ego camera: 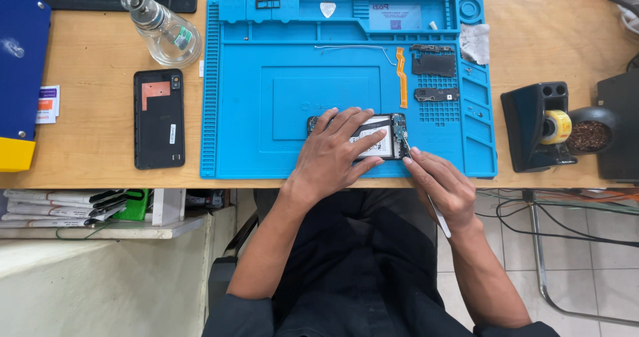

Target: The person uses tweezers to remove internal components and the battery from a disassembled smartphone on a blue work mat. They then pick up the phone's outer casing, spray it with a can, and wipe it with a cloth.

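Observation:
An opened smartphone lies on the blue repair mat, its battery and circuit board exposed. My left hand lies flat over the phone with fingers spread, pressing it down. My right hand grips a thin white tool like a pen, its tip touching the phone's right end near the board.
A black phone back cover lies left of the mat, a glass bottle behind it. On the mat sit an orange flex cable, dark phone parts and a white cloth. A tape holder stands right.

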